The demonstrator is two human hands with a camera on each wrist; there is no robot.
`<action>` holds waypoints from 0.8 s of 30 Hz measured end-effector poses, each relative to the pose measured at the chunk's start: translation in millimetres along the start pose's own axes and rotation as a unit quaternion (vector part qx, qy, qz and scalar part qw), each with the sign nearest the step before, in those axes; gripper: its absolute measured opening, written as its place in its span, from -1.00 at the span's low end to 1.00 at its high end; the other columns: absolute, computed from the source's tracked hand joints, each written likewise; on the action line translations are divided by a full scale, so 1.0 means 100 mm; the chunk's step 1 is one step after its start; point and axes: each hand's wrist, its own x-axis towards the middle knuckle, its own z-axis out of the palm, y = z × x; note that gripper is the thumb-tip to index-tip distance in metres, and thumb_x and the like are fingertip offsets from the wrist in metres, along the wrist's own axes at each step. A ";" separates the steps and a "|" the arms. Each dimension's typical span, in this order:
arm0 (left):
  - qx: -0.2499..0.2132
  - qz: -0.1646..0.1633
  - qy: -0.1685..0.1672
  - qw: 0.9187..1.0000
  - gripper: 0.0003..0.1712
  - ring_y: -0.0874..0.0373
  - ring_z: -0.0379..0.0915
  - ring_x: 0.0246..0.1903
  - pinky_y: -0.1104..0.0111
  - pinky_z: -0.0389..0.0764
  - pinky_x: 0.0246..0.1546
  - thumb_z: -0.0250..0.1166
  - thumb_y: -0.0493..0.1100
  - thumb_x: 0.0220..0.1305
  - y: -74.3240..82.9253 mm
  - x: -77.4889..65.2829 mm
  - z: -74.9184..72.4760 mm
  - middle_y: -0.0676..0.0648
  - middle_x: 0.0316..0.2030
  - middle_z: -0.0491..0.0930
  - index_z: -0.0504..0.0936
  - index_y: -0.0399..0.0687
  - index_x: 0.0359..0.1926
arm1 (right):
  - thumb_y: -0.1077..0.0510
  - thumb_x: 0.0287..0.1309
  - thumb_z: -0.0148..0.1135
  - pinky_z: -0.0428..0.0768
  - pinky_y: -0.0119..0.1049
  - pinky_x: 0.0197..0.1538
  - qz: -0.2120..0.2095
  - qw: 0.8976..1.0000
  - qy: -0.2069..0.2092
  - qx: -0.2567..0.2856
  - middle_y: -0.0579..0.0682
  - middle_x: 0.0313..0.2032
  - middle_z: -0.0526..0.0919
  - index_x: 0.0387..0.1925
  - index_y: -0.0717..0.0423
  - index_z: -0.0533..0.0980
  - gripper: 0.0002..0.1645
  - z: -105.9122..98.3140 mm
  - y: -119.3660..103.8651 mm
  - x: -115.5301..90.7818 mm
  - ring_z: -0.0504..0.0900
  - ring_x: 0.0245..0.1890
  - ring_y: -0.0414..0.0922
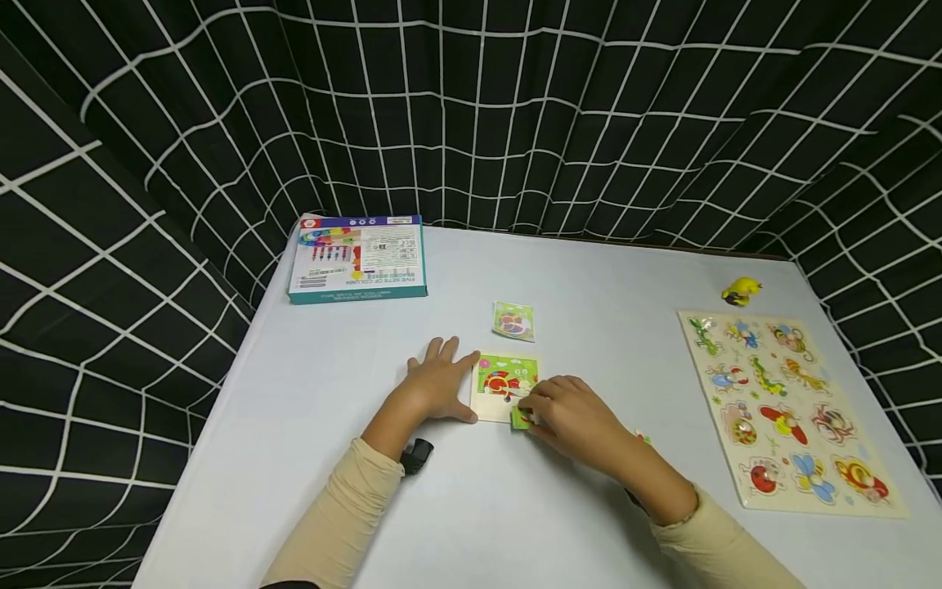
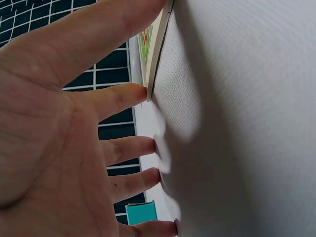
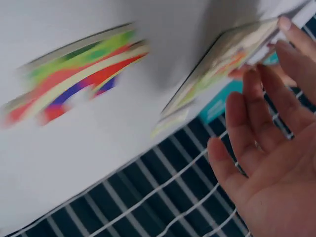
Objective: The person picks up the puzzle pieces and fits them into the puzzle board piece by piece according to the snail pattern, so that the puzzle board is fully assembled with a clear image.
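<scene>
A small wooden jigsaw board (image 1: pixel 489 408) with a green and red picture lies mid-table, its lower part bare wood. My left hand (image 1: pixel 439 388) spreads its fingers at the board's left side; thumb and index finger touch its edge (image 2: pixel 157 59). At the lower right corner, my right hand (image 1: pixel 577 419) pinches a green puzzle piece (image 1: pixel 519 419) between thumb and fingers, over the bare wood. Another puzzle piece (image 3: pixel 84 76), striped red, green and purple, lies loose on the table and is blurred in the right wrist view. From the head, my right forearm mostly hides it.
A small picture card (image 1: pixel 513 321) lies just beyond the board. Farther back at left is a flat bead-set box (image 1: pixel 359 260). On the right lie an insect puzzle board (image 1: pixel 791 413) and a yellow toy figure (image 1: pixel 742 290). Black netted-pattern cloth (image 1: pixel 486 114) hangs behind the table.
</scene>
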 end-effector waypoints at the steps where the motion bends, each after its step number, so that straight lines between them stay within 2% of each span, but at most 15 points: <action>1: 0.000 0.000 -0.001 1.000 0.10 -0.13 -0.21 0.31 -0.18 0.16 0.04 0.45 0.25 -0.28 0.00 0.00 0.00 -0.17 0.36 -0.06 0.17 0.17 0.34 | 0.05 -0.14 0.40 0.38 -0.17 0.01 -0.005 1.000 0.006 -0.002 -0.17 -0.27 0.60 -0.25 -0.06 0.61 -0.69 0.02 -0.03 0.06 0.50 -0.16 -0.13; 6: 0.002 0.003 0.000 1.000 0.10 -0.13 -0.21 0.32 -0.19 0.16 0.04 0.44 0.26 -0.27 0.00 0.00 0.00 -0.18 0.36 -0.05 0.17 0.17 0.34 | 0.07 -0.13 0.38 0.39 -0.16 0.00 -0.021 0.999 0.032 -0.010 -0.14 -0.29 0.62 -0.29 -0.04 0.62 -0.74 0.13 -0.13 0.26 0.51 -0.17 -0.10; 9: 0.003 0.002 0.001 1.000 0.10 -0.13 -0.22 0.32 -0.20 0.15 0.04 0.43 0.27 -0.27 -0.01 0.00 0.00 -0.17 0.36 -0.05 0.17 0.18 0.34 | 0.06 -0.12 0.38 0.40 -0.17 -0.01 -0.023 0.999 0.029 -0.006 -0.16 -0.30 0.62 -0.31 -0.07 0.62 -0.77 0.16 -0.16 0.33 0.51 -0.17 -0.09; 14: 0.005 0.002 0.000 1.000 0.10 -0.13 -0.22 0.32 -0.20 0.16 0.04 0.43 0.28 -0.27 0.01 0.01 0.01 -0.17 0.36 -0.05 0.16 0.17 0.34 | 0.04 -0.11 0.37 0.40 -0.17 -0.01 -0.019 1.000 0.017 -0.007 -0.17 -0.30 0.61 -0.31 -0.10 0.63 -0.78 0.20 -0.16 0.36 0.50 -0.18 -0.10; 24: 0.012 0.004 0.001 1.000 0.12 -0.13 -0.22 0.32 -0.18 0.19 0.02 0.43 0.29 -0.29 -0.01 0.03 0.02 -0.17 0.36 -0.05 0.16 0.18 0.34 | 0.04 -0.08 0.35 0.39 -0.18 -0.04 -0.016 0.998 0.034 -0.042 -0.14 -0.32 0.62 -0.34 -0.07 0.64 -0.81 0.27 -0.18 0.41 0.50 -0.21 -0.10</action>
